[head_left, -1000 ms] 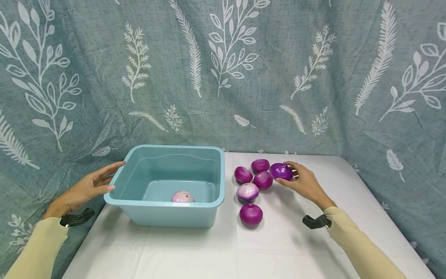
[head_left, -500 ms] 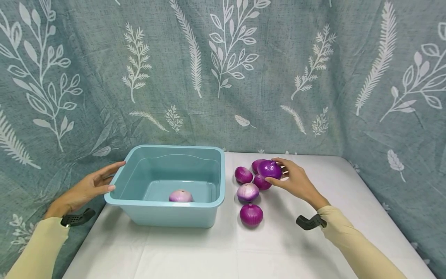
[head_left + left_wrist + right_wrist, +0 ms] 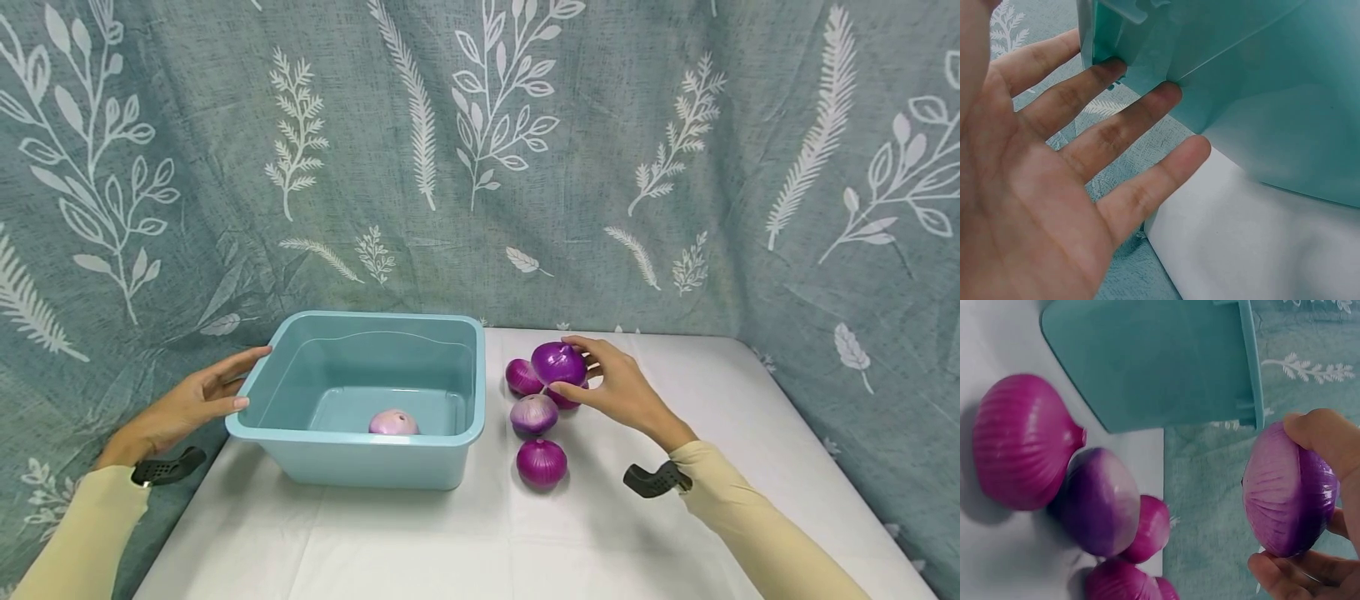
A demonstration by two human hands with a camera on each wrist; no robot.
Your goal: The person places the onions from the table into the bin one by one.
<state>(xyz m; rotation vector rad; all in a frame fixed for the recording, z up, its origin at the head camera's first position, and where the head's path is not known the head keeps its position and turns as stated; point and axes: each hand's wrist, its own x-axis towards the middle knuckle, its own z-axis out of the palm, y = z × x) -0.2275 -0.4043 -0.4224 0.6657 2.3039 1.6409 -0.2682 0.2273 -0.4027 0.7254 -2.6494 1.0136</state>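
Note:
My right hand (image 3: 622, 385) grips a purple onion (image 3: 558, 364) between thumb and fingers, above the other onions on the table. In the right wrist view this onion (image 3: 1291, 490) shows a pale pink side and a dark purple side. My left hand (image 3: 191, 404) touches the left rim of a light blue plastic tub (image 3: 367, 462). In the left wrist view its fingers (image 3: 1141, 187) are extended against the tub's outer wall. One pale pink onion (image 3: 393, 422) lies on the tub's floor, partly hidden by the front rim.
Right of the tub, a purple-and-white onion (image 3: 534, 414) and a magenta onion (image 3: 542, 463) rest on the white-covered table (image 3: 420, 542). Behind them is another magenta onion (image 3: 522, 377); more are partly hidden beneath the held one. A leaf-patterned curtain (image 3: 570, 167) hangs behind.
My right hand has lifted the purple onion and carried it left, over the back of the group. My left hand has stayed at the tub's rim.

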